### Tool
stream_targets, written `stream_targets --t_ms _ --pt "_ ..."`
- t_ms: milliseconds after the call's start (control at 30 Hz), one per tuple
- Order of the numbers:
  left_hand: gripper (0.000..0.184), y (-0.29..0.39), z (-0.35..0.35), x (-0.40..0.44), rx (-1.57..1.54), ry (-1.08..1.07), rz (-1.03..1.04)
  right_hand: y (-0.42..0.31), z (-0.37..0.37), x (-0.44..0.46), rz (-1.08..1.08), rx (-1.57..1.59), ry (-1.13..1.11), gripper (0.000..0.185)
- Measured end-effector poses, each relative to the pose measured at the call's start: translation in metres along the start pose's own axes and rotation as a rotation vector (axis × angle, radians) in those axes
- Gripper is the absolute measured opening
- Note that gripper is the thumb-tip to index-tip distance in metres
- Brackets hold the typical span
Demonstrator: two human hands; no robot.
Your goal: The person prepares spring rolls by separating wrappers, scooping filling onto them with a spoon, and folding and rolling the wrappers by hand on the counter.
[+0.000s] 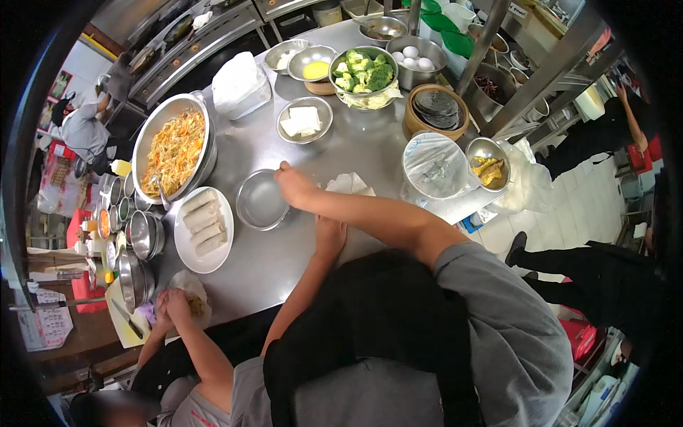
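Observation:
My right hand [293, 186] is closed at the right rim of a shallow metal bowl [260, 203]; whatever its fingers hold is too small to tell. Beneath my right forearm is my left hand [331, 231], its fingers mostly hidden. Just beyond the forearm, a crumpled-looking pale sheet [348, 183] lies on the steel table [235, 132]. Several pale rolls [204, 222] rest side by side on a white oval plate [225, 252], left of the metal bowl. A large bowl of shredded orange and pale filling [171, 153] has a spoon in it.
A co-worker's hands [171, 306] are near a wrapper with filling [196, 304] at lower left. Across the table are a white block bowl [302, 122], broccoli [364, 71], eggs [418, 60], a steamer basket [436, 112] and a film-covered bowl [434, 165].

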State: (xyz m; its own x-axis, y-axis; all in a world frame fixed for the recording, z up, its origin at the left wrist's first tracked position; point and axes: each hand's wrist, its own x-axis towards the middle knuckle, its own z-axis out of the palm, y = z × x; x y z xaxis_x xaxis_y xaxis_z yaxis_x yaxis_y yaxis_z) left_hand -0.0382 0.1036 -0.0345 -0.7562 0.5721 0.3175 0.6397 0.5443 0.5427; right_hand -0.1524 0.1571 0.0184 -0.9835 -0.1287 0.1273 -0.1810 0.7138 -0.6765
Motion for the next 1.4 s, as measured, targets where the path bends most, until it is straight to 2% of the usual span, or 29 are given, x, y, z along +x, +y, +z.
stream_targets --t_ms 133,200,267,333,433,533,633,700,767,867,967,1067,1167,1267,1367,1400 --pt "0.029 0.006 0.004 0.002 -0.309 0.039 -0.084 -0.021 0.013 -0.012 0.031 0.079 -0.088 0.025" --pt "0.030 0.004 0.005 0.000 -0.205 0.078 -0.002 -0.037 0.002 -0.025 0.047 0.072 -0.133 0.020" --pt "0.033 0.009 0.000 0.004 -0.116 0.070 0.053 -0.041 0.005 -0.032 -0.098 -0.045 -0.087 0.017" --pt "0.036 0.012 -0.003 0.009 -0.043 0.018 0.084 -0.035 0.018 -0.034 -0.401 -0.278 0.052 0.017" --pt "0.040 0.005 0.003 0.008 -0.041 -0.013 0.069 -0.047 -0.008 -0.040 -0.430 -0.575 -0.297 0.018" --pt "0.039 -0.011 0.016 0.005 -0.057 -0.034 0.025 -0.051 -0.024 -0.044 -0.116 0.037 -0.196 0.025" --pt "0.037 -0.007 0.010 -0.008 0.179 0.031 0.052 0.017 -0.018 -0.014 -0.112 0.740 -0.448 0.036" --pt "0.035 0.011 0.000 0.001 0.096 0.007 -0.016 0.003 -0.113 -0.048 0.464 1.104 -0.525 0.046" --pt "0.035 0.018 -0.002 0.005 0.055 0.017 -0.037 0.068 -0.111 -0.057 0.059 0.753 -0.493 0.049" --pt "0.035 0.021 0.004 0.003 0.025 0.092 -0.022 0.104 -0.113 -0.084 0.003 -0.041 -0.328 0.044" --pt "0.036 0.024 0.004 0.002 0.004 0.126 -0.047 0.117 -0.102 -0.094 -0.337 -0.387 -0.331 0.041" --pt "0.035 0.032 0.002 0.000 0.049 0.158 -0.059 0.110 -0.107 -0.100 -0.493 -0.518 -0.301 0.043" --pt "0.036 0.038 -0.003 0.001 0.185 0.130 -0.063 0.113 -0.110 -0.078 -0.473 -0.721 -0.346 0.047" --pt "0.037 0.038 -0.003 0.000 0.286 0.100 -0.059 0.118 -0.094 -0.074 -0.567 -0.564 -0.225 0.030" --pt "0.037 0.033 0.002 -0.002 0.331 0.129 -0.033 0.108 -0.087 -0.080 -0.462 -0.555 -0.416 0.028" --pt "0.038 0.032 0.002 0.001 0.305 0.124 -0.036 0.103 -0.095 -0.072 -0.422 -0.532 -0.381 0.026"
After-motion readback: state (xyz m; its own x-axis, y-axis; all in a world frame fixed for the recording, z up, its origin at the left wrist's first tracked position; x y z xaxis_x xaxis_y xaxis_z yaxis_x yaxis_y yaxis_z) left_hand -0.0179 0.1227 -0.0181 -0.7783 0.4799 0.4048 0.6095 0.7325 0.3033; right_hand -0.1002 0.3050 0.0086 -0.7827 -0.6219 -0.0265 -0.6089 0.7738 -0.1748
